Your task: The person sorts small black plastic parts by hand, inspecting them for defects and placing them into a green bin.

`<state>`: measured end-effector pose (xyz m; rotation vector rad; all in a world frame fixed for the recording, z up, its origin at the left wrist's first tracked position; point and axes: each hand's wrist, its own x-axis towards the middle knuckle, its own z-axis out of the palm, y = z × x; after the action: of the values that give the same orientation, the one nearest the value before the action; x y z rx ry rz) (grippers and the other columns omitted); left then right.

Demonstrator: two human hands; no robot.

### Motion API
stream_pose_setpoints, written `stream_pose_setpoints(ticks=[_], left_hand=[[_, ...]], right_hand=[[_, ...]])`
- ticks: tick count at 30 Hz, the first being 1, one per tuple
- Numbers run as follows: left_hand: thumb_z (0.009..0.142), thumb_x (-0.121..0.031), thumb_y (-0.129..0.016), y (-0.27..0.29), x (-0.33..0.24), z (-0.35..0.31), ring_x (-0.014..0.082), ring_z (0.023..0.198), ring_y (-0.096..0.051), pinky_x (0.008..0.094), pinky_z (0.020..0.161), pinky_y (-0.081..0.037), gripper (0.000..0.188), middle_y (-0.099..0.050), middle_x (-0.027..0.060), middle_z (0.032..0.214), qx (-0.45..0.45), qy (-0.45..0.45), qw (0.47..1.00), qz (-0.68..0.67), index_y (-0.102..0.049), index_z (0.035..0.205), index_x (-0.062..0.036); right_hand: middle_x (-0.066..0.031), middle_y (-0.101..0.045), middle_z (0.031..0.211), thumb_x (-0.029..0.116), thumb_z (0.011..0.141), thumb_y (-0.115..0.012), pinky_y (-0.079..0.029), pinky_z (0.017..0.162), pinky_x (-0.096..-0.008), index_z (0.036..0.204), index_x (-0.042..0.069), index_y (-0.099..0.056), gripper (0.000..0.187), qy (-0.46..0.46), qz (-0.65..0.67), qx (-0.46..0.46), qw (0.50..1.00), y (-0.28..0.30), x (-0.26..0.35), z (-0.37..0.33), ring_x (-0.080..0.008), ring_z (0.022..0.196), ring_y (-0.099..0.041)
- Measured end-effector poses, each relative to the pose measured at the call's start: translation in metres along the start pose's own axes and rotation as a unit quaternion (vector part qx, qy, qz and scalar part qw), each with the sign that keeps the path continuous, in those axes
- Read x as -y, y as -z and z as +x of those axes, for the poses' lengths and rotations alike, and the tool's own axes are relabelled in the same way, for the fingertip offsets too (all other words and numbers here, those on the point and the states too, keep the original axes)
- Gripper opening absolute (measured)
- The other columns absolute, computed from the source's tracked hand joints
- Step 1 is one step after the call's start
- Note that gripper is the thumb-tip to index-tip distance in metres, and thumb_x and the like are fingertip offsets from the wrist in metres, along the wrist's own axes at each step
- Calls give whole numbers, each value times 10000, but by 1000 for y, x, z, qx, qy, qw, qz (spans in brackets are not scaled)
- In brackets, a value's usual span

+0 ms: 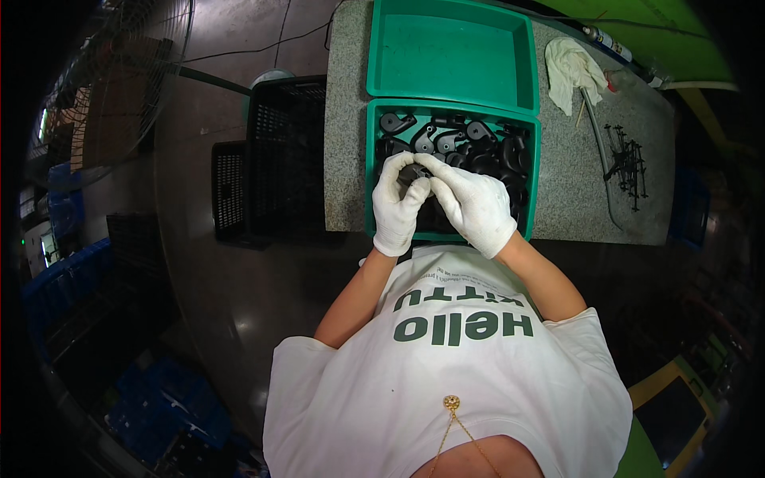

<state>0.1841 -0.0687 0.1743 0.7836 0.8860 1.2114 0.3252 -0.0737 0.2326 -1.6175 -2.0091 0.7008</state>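
Both my hands wear white gloves and meet over the near green tray (372,167). My left hand (398,209) and my right hand (474,203) together pinch one small black plastic part (414,174) between their fingertips. The tray below them holds several black curved plastic parts (478,147). A second green tray (382,60) lies just beyond it, with nothing in it.
The trays sit on a grey speckled stone table (347,119). A white rag (574,70), a thin tube (602,159) and a black plastic sprue (625,163) lie at the table's right. Black crates (279,151) stand left of the table; a fan (119,72) is at far left.
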Motion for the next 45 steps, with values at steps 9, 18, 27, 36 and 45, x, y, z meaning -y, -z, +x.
stream_pose_setpoints(ticks=[9, 18, 27, 36, 45], left_hand=[[895, -143, -594, 33, -16, 10, 95, 735, -539, 248, 634, -475, 310, -525, 30, 906, -170, 24, 985, 30, -511, 1171, -27], [887, -137, -626, 184, 7, 72, 212, 958, -527, 417, 838, -509, 530, -510, 129, 1132, -374, 32, 927, 9, -386, 1335, 11], [923, -55, -545, 95, 4, 42, 167, 862, -608, 290, 739, -538, 240, -588, 116, 1053, -195, -59, 955, 218, -534, 1146, 33], [940, -134, -527, 34, 14, 38, 163, 927, -612, 259, 721, -520, 317, -602, 105, 1100, 42, 157, 962, 219, -527, 1216, 22], [900, -252, -627, 19, -28, 39, 96, 826, -553, 237, 684, -517, 479, -525, 29, 1008, 210, 384, 889, 134, -479, 1279, 0]], right_hand=[[-118, -659, 923, 317, 918, -522, -500, 695, -421, 1075, 125, -599, 260, -133, -74, -77, 985, -8, -75, 5, -339, 824, -630], [-108, -622, 945, 300, 866, -589, -493, 741, -434, 1003, 97, -583, 245, -163, -209, 35, 964, -14, -134, 36, -324, 877, -619], [-95, -652, 912, 204, 819, -641, -497, 747, -409, 1175, 153, -568, 367, -82, -106, 210, 968, -18, -110, 32, -289, 815, -640], [-64, -687, 895, 124, 806, -679, -479, 586, -325, 1041, 77, -617, 247, -110, 81, 107, 985, -8, -95, 38, -190, 640, -630], [-58, -656, 857, -92, 588, -638, -497, 616, -326, 799, 64, -568, 271, 204, 81, 58, 974, 20, -57, 15, -248, 745, -648]])
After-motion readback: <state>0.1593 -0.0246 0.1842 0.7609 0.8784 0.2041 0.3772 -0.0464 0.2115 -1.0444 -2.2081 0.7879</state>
